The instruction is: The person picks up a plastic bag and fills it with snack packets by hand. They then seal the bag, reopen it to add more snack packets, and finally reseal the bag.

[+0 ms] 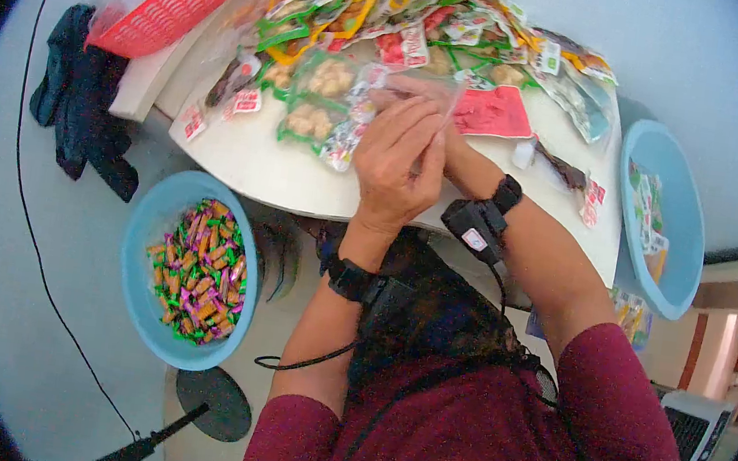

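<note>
A clear plastic bag lies across both hands over the table's near side. My left hand is closed at its edge, fingers bent together over the film. Behind it, my right hand reaches across from the right and grips the bag; its fingers are partly hidden by the left hand and the film. Green-edged snack packets with pale round pieces, an upper packet and a lower packet, lie just left of the hands, next to a white printed packet. A red packet lies right of the hands.
Mixed snack packets are heaped along the back of the white table. A blue basin of wrapped snacks stands lower left; another blue basin stands right. A red basket and dark cloth are upper left.
</note>
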Demonstrator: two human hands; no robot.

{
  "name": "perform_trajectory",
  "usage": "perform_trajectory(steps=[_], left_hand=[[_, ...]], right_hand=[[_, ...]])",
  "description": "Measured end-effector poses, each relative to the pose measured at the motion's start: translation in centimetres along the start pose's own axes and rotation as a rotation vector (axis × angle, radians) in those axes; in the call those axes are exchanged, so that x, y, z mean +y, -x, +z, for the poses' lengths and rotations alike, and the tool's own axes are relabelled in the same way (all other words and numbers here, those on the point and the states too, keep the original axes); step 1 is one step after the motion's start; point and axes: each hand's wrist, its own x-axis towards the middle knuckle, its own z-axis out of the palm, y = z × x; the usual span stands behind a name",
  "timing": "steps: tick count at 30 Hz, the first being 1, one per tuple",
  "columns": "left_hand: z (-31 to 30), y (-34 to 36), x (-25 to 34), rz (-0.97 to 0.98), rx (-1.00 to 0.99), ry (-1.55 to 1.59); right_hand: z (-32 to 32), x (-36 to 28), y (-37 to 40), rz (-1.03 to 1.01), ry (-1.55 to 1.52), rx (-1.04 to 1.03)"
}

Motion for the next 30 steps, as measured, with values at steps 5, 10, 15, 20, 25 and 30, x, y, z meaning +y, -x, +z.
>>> perform_trajectory(steps=[5, 10, 15, 20, 25, 30], left_hand=[[-0.1, 0.0, 0.4, 0.024, 0.009, -0.071], [-0.3, -0.1, 0.6, -0.041, 0.04, -0.103], [-0.2, -0.1, 0.5, -0.056, 0.094, -0.109], [-0.1, 0.1, 0.0, -0.063, 0.088, -0.144], [-0.2, 0.4, 0.1, -0.093, 0.135, -0.14], [-0.3, 0.4, 0.2, -0.103, 0.167, -0.119]], right_hand=[[0.6, 1.4, -0.4, 0.19, -0.221, -0.065], [-2.3, -0.8, -2.0, 0.217, -0.226, -0.196], [-8.8, -6.5, -4.4, 0.732, -0.272, -0.244], [-12.3, -3.0, -4.3, 0.544, 0.337, 0.09], [-11.8, 0.5, -5.9, 0.645, 0.706, -0.006], [-10.0, 0.5, -6.3, 0.732, 0.708, -0.108]])
